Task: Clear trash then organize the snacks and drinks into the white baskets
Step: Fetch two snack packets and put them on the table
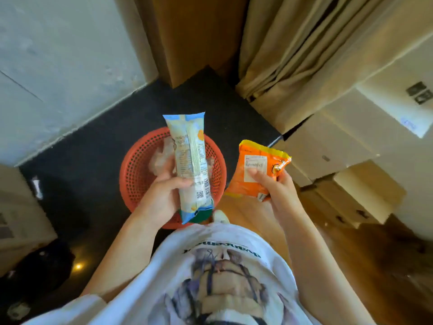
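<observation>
My left hand (164, 195) grips a long pale snack packet with blue ends (191, 160), held upright over a round red mesh basket (136, 174) on the dark floor. Crumpled clear plastic (161, 158) lies inside that basket. My right hand (274, 186) holds an orange snack packet (255, 170) with a white label, to the right of the basket, thumb on its front. No white basket is in view.
Stacked cardboard boxes (339, 146) stand to the right, with beige curtains (293, 55) above them. A pale wall (58, 66) runs along the left. A wooden floor (375, 266) lies at lower right. A white box (18, 214) sits at the left edge.
</observation>
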Motion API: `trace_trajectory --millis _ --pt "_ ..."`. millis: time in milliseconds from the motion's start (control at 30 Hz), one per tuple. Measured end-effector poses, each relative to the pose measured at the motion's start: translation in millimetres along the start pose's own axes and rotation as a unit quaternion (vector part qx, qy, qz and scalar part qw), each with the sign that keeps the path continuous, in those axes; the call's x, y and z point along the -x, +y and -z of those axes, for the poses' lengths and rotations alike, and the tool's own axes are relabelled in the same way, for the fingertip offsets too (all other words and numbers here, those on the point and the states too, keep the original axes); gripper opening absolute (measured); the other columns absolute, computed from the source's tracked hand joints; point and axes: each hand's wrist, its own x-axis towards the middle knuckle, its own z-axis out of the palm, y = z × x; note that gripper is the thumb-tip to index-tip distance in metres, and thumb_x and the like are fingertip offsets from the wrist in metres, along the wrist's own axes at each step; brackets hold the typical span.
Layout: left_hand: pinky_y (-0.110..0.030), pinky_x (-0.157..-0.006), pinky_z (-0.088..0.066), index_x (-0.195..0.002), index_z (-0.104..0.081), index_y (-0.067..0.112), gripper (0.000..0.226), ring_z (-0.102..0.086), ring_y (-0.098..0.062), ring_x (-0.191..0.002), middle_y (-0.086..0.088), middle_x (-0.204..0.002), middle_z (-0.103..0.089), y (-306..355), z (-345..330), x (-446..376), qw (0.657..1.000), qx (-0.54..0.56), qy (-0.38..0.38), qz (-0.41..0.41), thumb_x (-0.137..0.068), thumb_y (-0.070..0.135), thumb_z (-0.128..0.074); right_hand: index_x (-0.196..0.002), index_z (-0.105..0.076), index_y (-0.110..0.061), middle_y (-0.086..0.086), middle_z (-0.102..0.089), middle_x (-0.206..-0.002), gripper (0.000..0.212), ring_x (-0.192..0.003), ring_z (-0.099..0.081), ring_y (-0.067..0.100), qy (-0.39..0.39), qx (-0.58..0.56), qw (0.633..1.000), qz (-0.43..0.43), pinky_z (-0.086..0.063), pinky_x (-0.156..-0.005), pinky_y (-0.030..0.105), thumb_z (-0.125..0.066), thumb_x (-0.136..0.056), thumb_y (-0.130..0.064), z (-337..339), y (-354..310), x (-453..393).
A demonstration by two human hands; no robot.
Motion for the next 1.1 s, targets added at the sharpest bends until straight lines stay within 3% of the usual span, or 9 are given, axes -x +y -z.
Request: trace_trajectory --millis 67,200,267,367,467,667,800,967,1100 --pt "-0.033 -0.084 -0.054 -0.113 -0.063 0.036 0.066 -0.066 -0.018 -0.103 0.0 -0.109 -0.07 -4.7 -8.1 6.8 0.999 -0.017 -0.03 0.014 -0.063 -0.005 -0.047 -0.098 -0.059 -0.032 -0.016 -0.074 -0.086 0.043 -0.082 -0.07 0.003 0.057 -0.042 0.997 0.018 -0.054 -0.059 0.017 -0.073 -0.059 -0.043 5.9 14.1 31.8" --pt "-0.037 -0.088 -0.05 -0.133 -0.047 0.017 0.07 -0.062 -0.02 -0.1 -0.003 -0.109 -0.066 -19.5 -26.3 21.3 0.988 -0.078 -0.109 0.081 -0.064 0.002 -0.046 -0.098 -0.06 -0.03 -0.011 -0.072 -0.09 0.035 -0.083 -0.071 0.006 0.159 -0.104 0.981 0.03 -0.056 -0.063 0.019 -0.072 -0.066 -0.038 20.4 48.0 87.9" --pt "-0.031 -0.078 -0.054 -0.124 -0.053 0.02 0.063 -0.065 -0.015 -0.09 0.001 -0.099 -0.069 -31.9 -41.4 28.1 0.976 -0.121 -0.15 0.101 -0.062 0.012 -0.063 -0.101 -0.06 -0.029 -0.009 -0.073 -0.091 0.043 -0.085 -0.071 0.008 0.204 -0.123 0.971 0.04 -0.057 -0.066 0.023 -0.072 -0.062 -0.041 30.1 64.8 115.7" --pt "-0.024 -0.063 -0.056 -0.112 -0.058 0.02 0.086 -0.068 -0.009 -0.074 0.005 -0.084 -0.073 -58.7 -68.9 42.0 0.956 -0.19 -0.167 0.148 -0.034 0.036 -0.089 -0.1 -0.062 -0.028 -0.01 -0.074 -0.088 0.045 -0.084 -0.071 0.009 0.267 -0.152 0.95 0.053 -0.055 -0.061 0.02 -0.073 -0.058 -0.041 48.0 89.9 157.5" --pt "-0.021 -0.062 -0.055 -0.106 -0.063 0.026 0.052 -0.07 -0.008 -0.078 0.007 -0.086 -0.075 -90.6 -89.8 56.4 0.926 -0.248 -0.218 0.184 -0.057 0.025 -0.078 -0.096 -0.062 -0.03 -0.014 -0.074 -0.086 0.043 -0.081 -0.071 0.006 0.337 -0.187 0.921 0.055 -0.054 -0.057 0.016 -0.073 -0.057 -0.043 65.6 118.3 199.6" --pt "-0.019 -0.062 -0.054 -0.104 -0.062 0.037 0.049 -0.07 -0.007 -0.077 0.009 -0.088 -0.074 -156.4 -137.7 104.5 0.834 -0.349 -0.35 0.244 -0.057 0.033 -0.074 -0.096 -0.059 -0.032 -0.019 -0.072 -0.079 0.046 -0.076 -0.068 -0.003 0.478 -0.277 0.833 0.038 -0.05 -0.051 0.012 -0.073 -0.054 -0.046 94.8 190.7 299.6" --pt "-0.018 -0.062 -0.054 -0.112 -0.055 0.036 0.056 -0.07 -0.006 -0.084 0.012 -0.091 -0.073 -218.5 -176.0 161.7 0.769 -0.396 -0.422 0.272 -0.059 0.034 -0.073 -0.095 -0.059 -0.033 -0.014 -0.069 -0.09 0.046 -0.076 -0.07 0.005 0.555 -0.331 0.763 0.023 -0.052 -0.052 0.013 -0.071 -0.053 -0.048 109.9 251.3 381.4" --pt "-0.022 -0.06 -0.054 -0.111 -0.055 0.036 0.051 -0.069 -0.007 -0.074 0.013 -0.084 -0.072 -313.4 -217.6 266.0 0.704 -0.433 -0.476 0.301 -0.063 0.034 -0.07 -0.089 -0.059 -0.034 -0.017 -0.068 -0.082 0.038 -0.068 -0.069 -0.003 0.622 -0.387 0.681 0.02 -0.05 -0.048 0.013 -0.07 -0.055 -0.046 128.2 327.6 489.1" --pt "-0.028 -0.061 -0.053 -0.112 -0.056 0.026 0.045 -0.067 -0.012 -0.074 0.005 -0.084 -0.072 -379.4 -247.3 354.5 0.656 -0.451 -0.513 0.321 -0.068 0.033 -0.063 -0.092 -0.064 -0.029 -0.014 -0.073 -0.082 0.039 -0.074 -0.071 0.003 0.663 -0.416 0.621 0.03 -0.054 -0.053 0.017 -0.072 -0.057 -0.043 145.2 378.0 569.4"
